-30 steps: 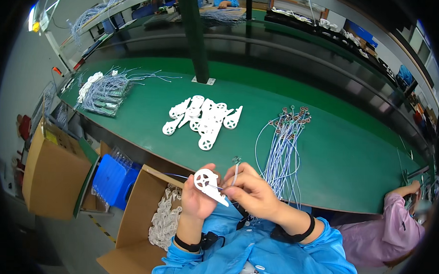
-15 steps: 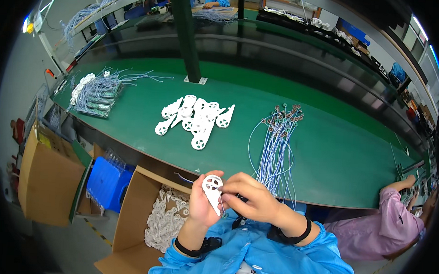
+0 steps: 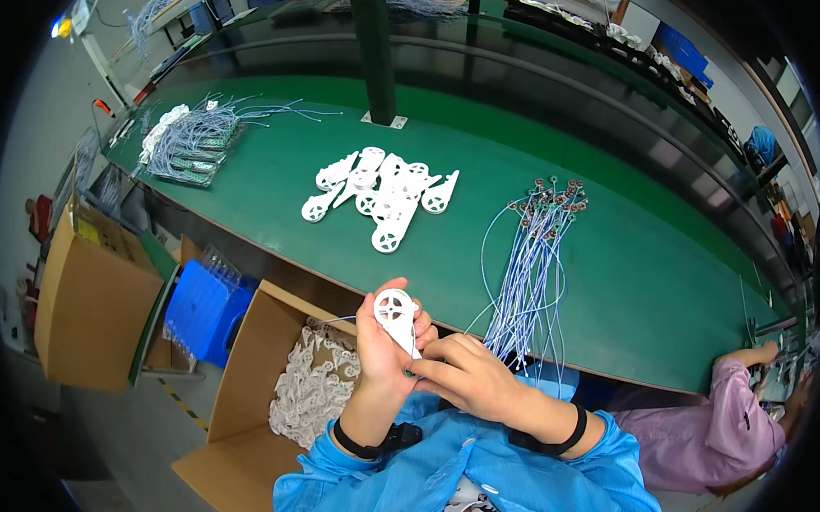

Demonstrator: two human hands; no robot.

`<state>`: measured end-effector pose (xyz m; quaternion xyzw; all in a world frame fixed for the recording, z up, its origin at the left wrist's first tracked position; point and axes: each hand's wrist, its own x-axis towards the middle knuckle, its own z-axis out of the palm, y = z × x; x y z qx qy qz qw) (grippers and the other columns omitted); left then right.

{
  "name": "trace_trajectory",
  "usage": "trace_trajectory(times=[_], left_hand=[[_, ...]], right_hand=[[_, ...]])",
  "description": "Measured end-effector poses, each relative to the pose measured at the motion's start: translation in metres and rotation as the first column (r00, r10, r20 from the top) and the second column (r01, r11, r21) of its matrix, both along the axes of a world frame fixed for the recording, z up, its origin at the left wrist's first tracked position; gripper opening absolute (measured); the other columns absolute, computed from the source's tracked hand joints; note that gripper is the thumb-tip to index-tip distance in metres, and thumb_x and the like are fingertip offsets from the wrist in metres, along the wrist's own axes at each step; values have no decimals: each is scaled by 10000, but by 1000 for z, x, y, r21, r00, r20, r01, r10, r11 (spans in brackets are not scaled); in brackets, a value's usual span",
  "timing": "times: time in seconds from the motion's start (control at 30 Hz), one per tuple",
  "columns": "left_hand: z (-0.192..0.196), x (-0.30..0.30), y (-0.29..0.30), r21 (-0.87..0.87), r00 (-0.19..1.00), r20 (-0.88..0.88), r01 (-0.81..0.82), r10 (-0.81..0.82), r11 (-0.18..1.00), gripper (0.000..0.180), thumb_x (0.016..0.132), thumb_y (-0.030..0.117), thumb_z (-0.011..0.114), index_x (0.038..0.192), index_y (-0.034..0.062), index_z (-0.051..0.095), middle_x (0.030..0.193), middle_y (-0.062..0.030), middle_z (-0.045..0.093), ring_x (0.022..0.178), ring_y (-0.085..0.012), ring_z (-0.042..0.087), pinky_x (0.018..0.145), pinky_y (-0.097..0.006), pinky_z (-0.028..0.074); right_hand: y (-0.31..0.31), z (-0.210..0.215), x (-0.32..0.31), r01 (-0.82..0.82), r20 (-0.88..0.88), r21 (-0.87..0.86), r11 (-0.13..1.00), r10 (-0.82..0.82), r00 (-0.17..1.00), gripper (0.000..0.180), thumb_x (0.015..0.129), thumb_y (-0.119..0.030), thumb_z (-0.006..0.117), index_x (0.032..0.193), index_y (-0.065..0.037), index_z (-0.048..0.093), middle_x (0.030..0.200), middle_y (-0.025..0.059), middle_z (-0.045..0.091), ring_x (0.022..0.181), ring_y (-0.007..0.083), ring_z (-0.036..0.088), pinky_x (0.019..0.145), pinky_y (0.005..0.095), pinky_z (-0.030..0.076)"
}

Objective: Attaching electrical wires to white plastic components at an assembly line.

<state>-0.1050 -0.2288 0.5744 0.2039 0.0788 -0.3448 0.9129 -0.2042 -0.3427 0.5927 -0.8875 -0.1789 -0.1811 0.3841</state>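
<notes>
In front of my body, my left hand [image 3: 381,356] grips a white plastic part [image 3: 394,309] with a round spoked head and a narrow tapering tail, head pointing away from me. A thin wire runs along the part, and its free stretch [image 3: 340,319] sticks out left of my palm. My right hand [image 3: 471,377] pinches at the tail end, where the wire's small green tip [image 3: 410,373] shows beside my fingertips. Its fingers partly hide the wire. On the green table [image 3: 311,253] ahead lies a pile of similar white parts [image 3: 390,190]. A bundle of blue-white wires [image 3: 528,292] with small round ends is to the right.
Wired white parts [image 3: 190,144] are heaped at the table's far left. An open cardboard box [image 3: 243,390] of white parts [image 3: 313,388] stands below the edge, near a blue bin [image 3: 205,312]. A green post [image 3: 372,56] rises behind. A co-worker in a pink sleeve [image 3: 706,438] sits right.
My right fingers have slid from beside the round head down to the tail end. Both hands have moved slightly up in the picture, and the view has shifted, so the table appears higher.
</notes>
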Motion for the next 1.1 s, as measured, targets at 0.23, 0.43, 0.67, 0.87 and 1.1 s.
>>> trace_trajectory(times=[0.23, 0.43, 0.67, 0.87, 1.1], left_hand=[[-1, -10, -8, 163, 977, 212, -73, 37, 984, 449, 998, 415, 314, 1171, 51, 513, 799, -71, 549, 622, -174, 472, 486, -294, 378], [1, -8, -1, 163, 981, 120, 129, -149, 978, 505, 997, 486, 354, 1181, 38, 497, 842, -36, 527, 688, -150, 495, 565, -299, 394], [-6, -16, -1, 8, 949, 181, 259, -256, 966, 604, 931, 561, 433, 1205, 26, 491, 982, -59, 565, 892, -174, 552, 786, -342, 455], [-3, -24, -13, 59, 961, 186, 199, -206, 978, 558, 942, 500, 450, 1229, 22, 457, 1122, -93, 555, 1047, -222, 551, 930, -403, 449], [-8, -36, -12, 195, 927, 364, 23, -94, 981, 416, 1013, 370, 386, 1314, 83, 391, 1163, -98, 524, 1072, -228, 532, 938, -373, 448]], right_hand=[[-17, -4, 4, -64, -57, 134, 989, 72, 996, 266, 842, -118, 657, 1095, -69, 590, 991, 102, 547, 905, 274, 578, 771, 370, 470], [-37, 9, -12, 96, -295, 840, 534, 302, 906, 203, 967, -67, 490, 1145, -2, 563, 978, 98, 606, 855, 161, 621, 755, 287, 495], [-42, 19, -5, 107, -269, 720, 686, 132, 954, 300, 903, -56, 584, 1191, 18, 544, 880, 75, 600, 745, 120, 572, 659, 248, 467], [-15, 13, 8, 319, -144, 374, 871, -285, 948, 312, 830, -34, 671, 1120, 24, 569, 835, 84, 589, 675, 144, 584, 595, 241, 481], [-18, 0, 7, 290, -82, 347, 892, -279, 957, 262, 799, -33, 711, 1028, 18, 595, 828, 95, 605, 697, 136, 606, 589, 256, 501]])
